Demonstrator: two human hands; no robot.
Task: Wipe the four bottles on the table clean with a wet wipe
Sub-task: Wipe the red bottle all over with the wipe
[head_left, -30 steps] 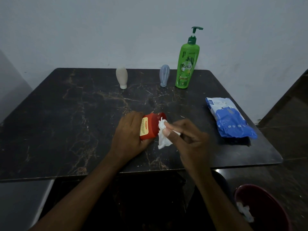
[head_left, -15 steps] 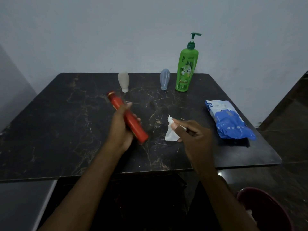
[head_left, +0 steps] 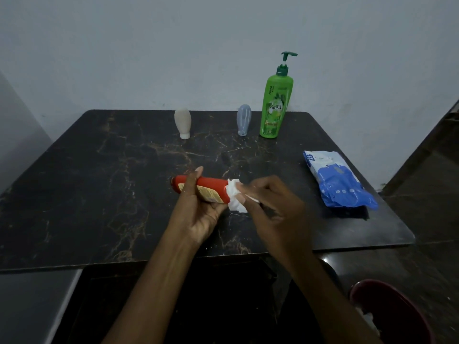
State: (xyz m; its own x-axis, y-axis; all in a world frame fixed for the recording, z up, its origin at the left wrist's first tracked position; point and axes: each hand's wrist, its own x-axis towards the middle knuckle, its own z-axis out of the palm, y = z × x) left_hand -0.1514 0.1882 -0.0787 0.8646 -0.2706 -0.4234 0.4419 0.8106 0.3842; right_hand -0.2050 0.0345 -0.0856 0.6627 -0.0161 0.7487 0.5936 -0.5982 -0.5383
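Four bottles counted. One red bottle (head_left: 206, 187) lies roughly level above the near middle of the counter (head_left: 87, 194), in the grip of the left hand (head_left: 198, 214), fingers closed around its labelled body. One white wet wipe (head_left: 234, 198) is pressed against the bottle's right end, pinched in the closed fingers of the right hand (head_left: 270, 209). Three bottles stand at the far edge: one cream bottle (head_left: 183, 122) on its cap, far centre-left; one grey-blue bottle (head_left: 244, 119) on its cap to its right; one green pump bottle (head_left: 276, 100) upright just beside that. One blue wipes pack (head_left: 337, 181) lies flat on the right of the counter. One dark red bin (head_left: 390, 311) sits on the floor, near right.
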